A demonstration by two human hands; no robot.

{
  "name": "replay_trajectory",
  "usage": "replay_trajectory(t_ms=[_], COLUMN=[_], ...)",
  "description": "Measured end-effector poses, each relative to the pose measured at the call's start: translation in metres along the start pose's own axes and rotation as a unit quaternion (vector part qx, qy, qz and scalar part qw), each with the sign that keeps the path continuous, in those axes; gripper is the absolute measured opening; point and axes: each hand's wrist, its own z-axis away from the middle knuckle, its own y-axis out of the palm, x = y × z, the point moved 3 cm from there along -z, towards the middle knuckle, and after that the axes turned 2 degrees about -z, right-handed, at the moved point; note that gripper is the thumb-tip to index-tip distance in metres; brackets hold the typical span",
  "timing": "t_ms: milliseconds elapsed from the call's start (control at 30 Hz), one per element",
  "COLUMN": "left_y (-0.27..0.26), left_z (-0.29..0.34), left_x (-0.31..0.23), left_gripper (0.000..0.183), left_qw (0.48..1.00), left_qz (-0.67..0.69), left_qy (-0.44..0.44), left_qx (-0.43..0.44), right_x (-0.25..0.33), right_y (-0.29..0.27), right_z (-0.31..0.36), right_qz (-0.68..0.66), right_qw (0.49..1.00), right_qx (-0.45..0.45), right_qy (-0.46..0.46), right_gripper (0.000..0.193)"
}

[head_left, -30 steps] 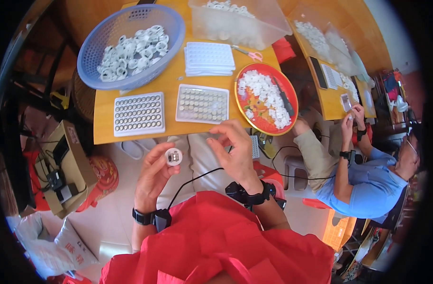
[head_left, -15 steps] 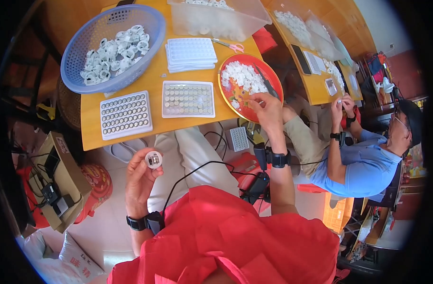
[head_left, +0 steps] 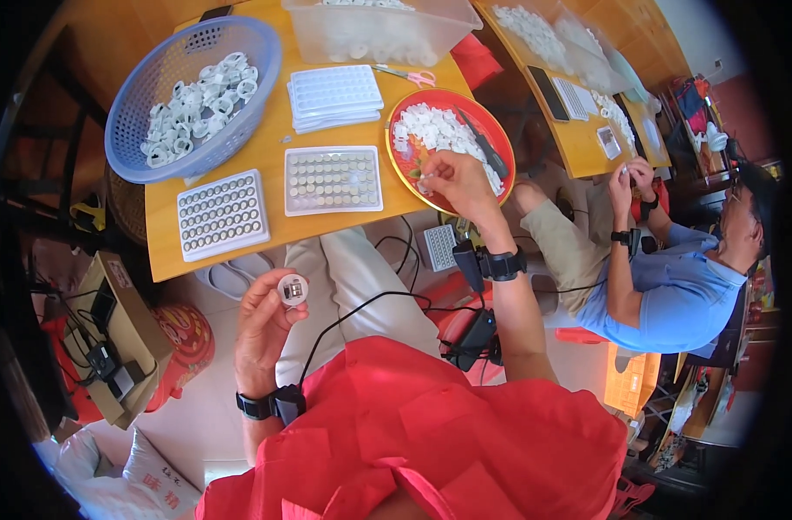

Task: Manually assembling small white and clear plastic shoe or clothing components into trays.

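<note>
My left hand (head_left: 266, 322) is raised over my lap, thumb and fingers closed on a small round white plastic housing (head_left: 293, 289) with metal parts inside its open face. Over the near left part of a round red tray (head_left: 506, 154) with a gold rim, my right hand (head_left: 465, 185) pinches thumb and fingers together. Whether a small piece is between those fingertips is too small to tell. Small white plastic pieces (head_left: 435, 127) are heaped in the tray beyond that hand. A dark-handled tool (head_left: 490, 149) lies across the tray's right side.
On the table (head_left: 165, 240) stand a blue basket (head_left: 270, 65) of white rings, two trays of round parts (head_left: 223, 214) (head_left: 333, 180), stacked blister trays (head_left: 335, 97), pink-handled scissors (head_left: 420, 78) and a clear bin (head_left: 387, 39). A cable (head_left: 361, 303) crosses my lap. A co-worker (head_left: 665, 290) sits at right.
My right hand has shifted left and its fingertips have drawn together over the tray. The left hand keeps the round housing, turned slightly. The whole view has shifted a little.
</note>
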Motion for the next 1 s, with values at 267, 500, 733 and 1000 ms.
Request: replay_trajectory(t_ms=[267,500,733,1000], left_y=[0.002,0.008,0.008,0.020], left_z=[-0.005,-0.009,-0.007,-0.009], left_x=[0.004,0.007,0.006,0.004], left_gripper=[0.036,0.036,0.032,0.032], left_qw=[1.000,0.999,0.999,0.998], left_qz=[-0.016,-0.032,-0.020,-0.029], left_qy=[-0.020,-0.039,-0.038,-0.045], left_qx=[-0.004,-0.007,0.001,-0.013], right_x=[-0.001,-0.003,-0.010,0.048], right_y=[-0.017,-0.023,-0.022,0.019], right_z=[0.003,0.008,0.011,0.032], right_qz=[-0.217,-0.387,-0.451,-0.324], right_qw=[0.972,0.909,0.886,0.943], right_qx=[-0.051,-0.078,-0.019,-0.013], right_qy=[0.069,0.134,0.107,0.079], right_gripper=[0.011,0.017,0.023,0.016])
